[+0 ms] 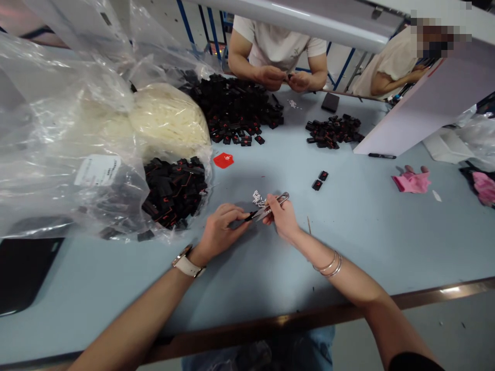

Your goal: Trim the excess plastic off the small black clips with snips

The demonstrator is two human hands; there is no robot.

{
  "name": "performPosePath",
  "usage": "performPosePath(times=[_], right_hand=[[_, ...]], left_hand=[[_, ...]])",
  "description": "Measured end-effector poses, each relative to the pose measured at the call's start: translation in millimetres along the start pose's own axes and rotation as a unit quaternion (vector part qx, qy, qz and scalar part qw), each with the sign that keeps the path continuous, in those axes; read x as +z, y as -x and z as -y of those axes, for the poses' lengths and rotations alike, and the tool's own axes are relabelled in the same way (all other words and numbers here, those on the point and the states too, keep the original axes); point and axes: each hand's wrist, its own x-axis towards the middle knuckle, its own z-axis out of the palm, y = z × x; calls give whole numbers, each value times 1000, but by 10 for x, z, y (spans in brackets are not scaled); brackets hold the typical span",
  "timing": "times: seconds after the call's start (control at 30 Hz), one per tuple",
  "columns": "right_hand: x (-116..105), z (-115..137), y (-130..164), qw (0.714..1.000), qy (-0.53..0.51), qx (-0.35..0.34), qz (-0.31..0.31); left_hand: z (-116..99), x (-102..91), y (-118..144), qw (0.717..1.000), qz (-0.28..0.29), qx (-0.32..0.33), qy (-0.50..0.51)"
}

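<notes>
Over the middle of the table, my left hand (221,230) pinches a small black plastic part (251,216) between thumb and fingertips. My right hand (283,217) is closed around a pair of metal thread snips (266,208). Their blades point left and reach the black part; whether they touch or cut it, I cannot tell. Just behind the snips lies a little heap of small white pieces (258,198). Two black parts with red marks (317,184) rest to the right of my hands.
At left stands a clear plastic bag (112,206) with black parts inside. Black parts form a large pile (235,108) and a smaller pile (334,131). A red piece (223,160), a pen (382,155) and pink gloves (412,180) lie about. A co-worker's hands (284,78) work opposite.
</notes>
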Motion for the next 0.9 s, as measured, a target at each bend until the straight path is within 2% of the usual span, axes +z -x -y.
performPosePath(times=[0.27,0.47,0.9], right_hand=[[-3,24,3,1000,-18,15,11],[-11,10,-17,998,-48,20,-20],[-25,-95,-5,998,-23,-59,-18]], left_hand=[[-2,4,-2,999,7,-28,34],[46,6,26,996,14,-65,54],[0,-13,1,993,39,-109,32]])
